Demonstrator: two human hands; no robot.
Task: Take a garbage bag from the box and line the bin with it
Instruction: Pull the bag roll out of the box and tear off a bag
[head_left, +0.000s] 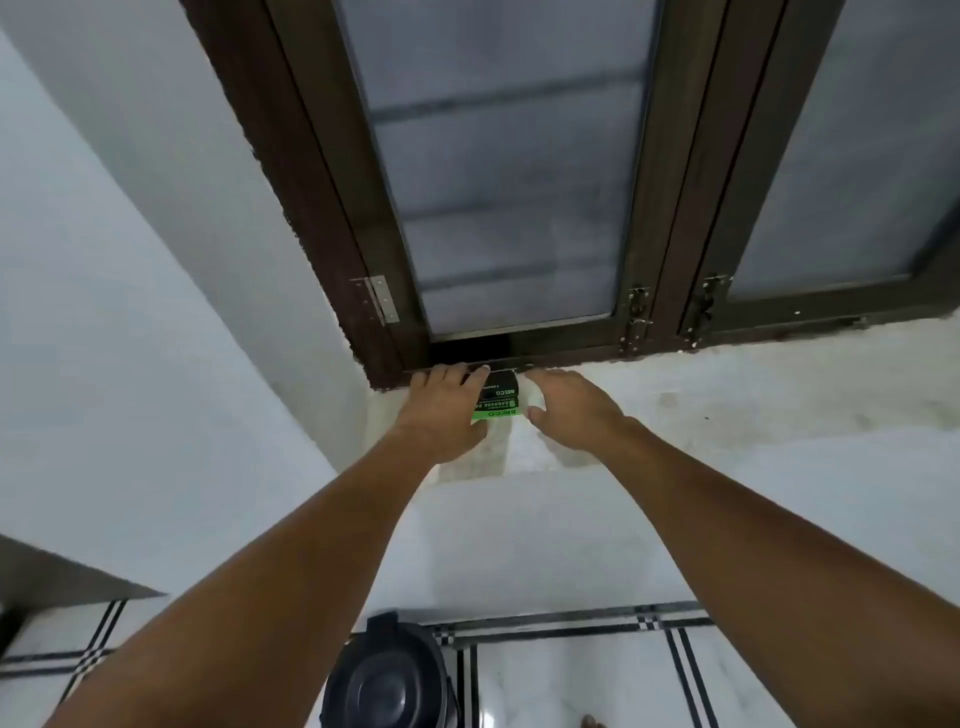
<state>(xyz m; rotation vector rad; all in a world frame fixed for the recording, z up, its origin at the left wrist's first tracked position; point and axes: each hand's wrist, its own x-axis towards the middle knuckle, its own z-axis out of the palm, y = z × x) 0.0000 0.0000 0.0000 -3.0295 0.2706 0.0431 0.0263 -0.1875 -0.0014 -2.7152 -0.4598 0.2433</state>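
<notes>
A small green and black garbage bag box (500, 399) sits on the window sill, at the bottom of the dark window frame. My left hand (447, 410) wraps around the box's left side, fingers over its top and thumb below. My right hand (571, 410) is just to the right of the box, fingers spread, and I cannot tell whether it touches the box. A dark round bin (387, 680) with its lid on stands on the floor directly below, between my forearms.
The brown window frame (322, 171) with frosted panes fills the upper view, with a hinge (378, 299) and latches (636, 317) near the sill. A white wall (130, 312) meets it at the left corner. White floor tiles (571, 675) with black stripes surround the bin.
</notes>
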